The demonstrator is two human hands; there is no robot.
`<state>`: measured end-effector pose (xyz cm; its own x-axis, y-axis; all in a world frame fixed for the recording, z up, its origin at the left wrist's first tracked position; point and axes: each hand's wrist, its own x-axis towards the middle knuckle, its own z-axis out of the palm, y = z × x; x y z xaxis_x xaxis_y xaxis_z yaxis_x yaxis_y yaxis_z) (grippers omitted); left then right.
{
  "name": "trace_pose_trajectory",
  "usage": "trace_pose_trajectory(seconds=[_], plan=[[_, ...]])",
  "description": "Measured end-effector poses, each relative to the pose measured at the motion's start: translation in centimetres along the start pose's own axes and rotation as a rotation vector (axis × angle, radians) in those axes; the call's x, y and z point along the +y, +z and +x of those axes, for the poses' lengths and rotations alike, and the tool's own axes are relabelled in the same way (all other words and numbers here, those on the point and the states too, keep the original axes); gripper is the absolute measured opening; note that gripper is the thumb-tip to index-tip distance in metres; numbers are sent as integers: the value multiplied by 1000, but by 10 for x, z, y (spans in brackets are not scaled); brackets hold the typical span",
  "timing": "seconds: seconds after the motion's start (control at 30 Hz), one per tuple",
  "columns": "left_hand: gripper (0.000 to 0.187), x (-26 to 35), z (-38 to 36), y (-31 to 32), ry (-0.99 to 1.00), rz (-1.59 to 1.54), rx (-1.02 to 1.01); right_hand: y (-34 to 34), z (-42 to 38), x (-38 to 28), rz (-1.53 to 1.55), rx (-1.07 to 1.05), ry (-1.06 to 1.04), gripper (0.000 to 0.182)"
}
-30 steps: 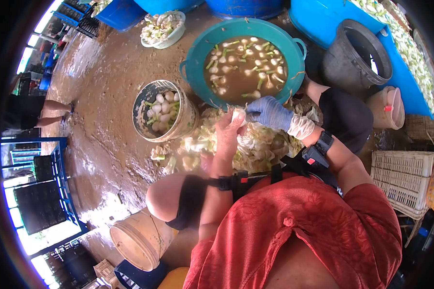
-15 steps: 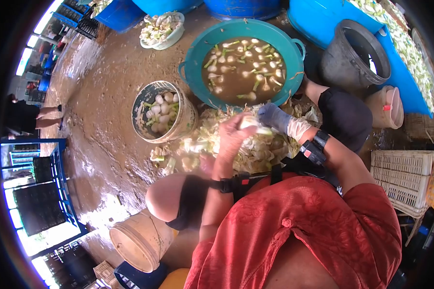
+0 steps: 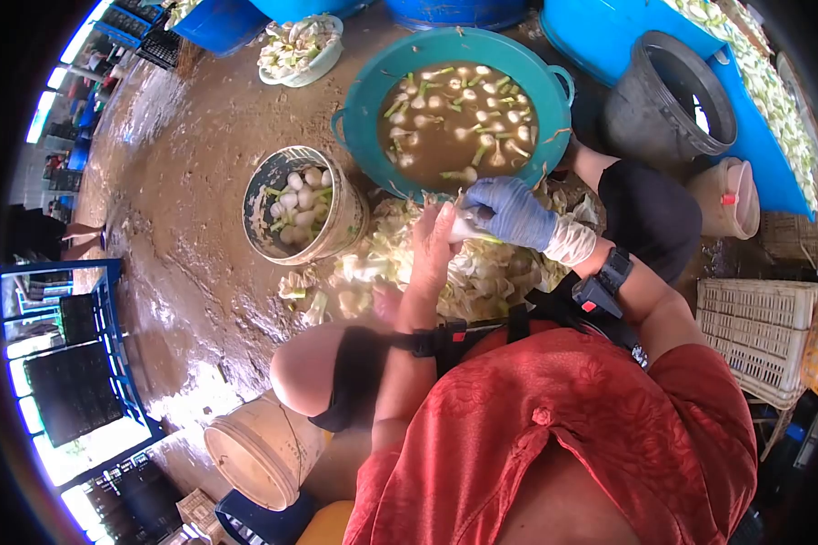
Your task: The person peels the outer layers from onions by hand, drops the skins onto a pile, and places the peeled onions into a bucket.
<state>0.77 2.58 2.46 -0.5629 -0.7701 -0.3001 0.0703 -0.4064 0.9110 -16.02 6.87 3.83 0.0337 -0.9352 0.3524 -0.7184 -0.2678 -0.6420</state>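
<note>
My bare left hand [image 3: 434, 241] is closed round a pale garlic bulb [image 3: 464, 227], just above the heap of peeled leaves. My right hand [image 3: 513, 213], in a blue-grey glove, has its fingers closed at the same bulb from the other side. Beneath both hands lies the pile of loose leaves and skins [image 3: 486, 286]. Beyond them, a green tub [image 3: 350, 86] holds brown water with several bulbs [image 3: 463, 133] floating in it. On the left a dirty white bucket [image 3: 347, 218] contains several clean bulbs [image 3: 302, 202].
A grey bucket [image 3: 627, 113] stands right of the tub, near a lidded pail [image 3: 718, 204] and white crates [image 3: 756, 336]. A beige bucket [image 3: 254, 450] lies lower left. A basin of trimmings [image 3: 311, 68] is upper left. Another person's legs [image 3: 84, 241] show far left.
My gloved right hand has turned and shows more of its back, its fingers now over the bulb. The view has shifted slightly. My left hand stays around the bulb.
</note>
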Motion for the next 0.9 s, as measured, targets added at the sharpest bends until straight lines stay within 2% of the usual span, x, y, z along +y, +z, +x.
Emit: trace_pose_trajectory(seconds=[0.17,0.27,0.3,0.37,0.4,0.43,0.5,0.53,0.57,0.63,0.67,0.77,0.8,0.87,0.9], plan=[[33,-7,2,-4,49,43,-69,0,3,4,36,3,82,6],[35,-3,-2,3,34,-101,-26,2,8,24,-61,28,256,5],[36,-1,-1,3,23,-183,-41,3,6,31,-61,29,255,5],[37,2,0,1,14,-266,-55,2,1,43,-212,-144,409,4],[36,2,1,-1,39,-339,-62,1,-2,48,-252,-198,426,9],[34,1,2,-5,64,-413,-67,3,-5,52,-253,-199,425,9],[34,-2,6,-12,75,-434,-133,3,-9,49,429,-19,361,20],[36,-6,6,-11,112,-395,-96,3,-11,48,617,-32,311,29],[39,-7,7,-9,148,-354,-60,-3,-7,41,616,-30,313,29],[40,-12,10,-8,196,-347,-56,-11,1,28,468,-411,336,30],[43,-11,12,-5,246,-341,-47,-13,7,20,277,-460,259,28],[43,-10,10,3,230,-258,66,3,5,22,153,-349,159,23],[43,-10,10,2,232,-257,67,-1,5,14,289,-298,240,20],[43,-12,8,0,254,110,73,4,2,20,256,-307,191,20],[43,-13,7,-2,252,110,73,9,-1,25,221,-317,143,20]])
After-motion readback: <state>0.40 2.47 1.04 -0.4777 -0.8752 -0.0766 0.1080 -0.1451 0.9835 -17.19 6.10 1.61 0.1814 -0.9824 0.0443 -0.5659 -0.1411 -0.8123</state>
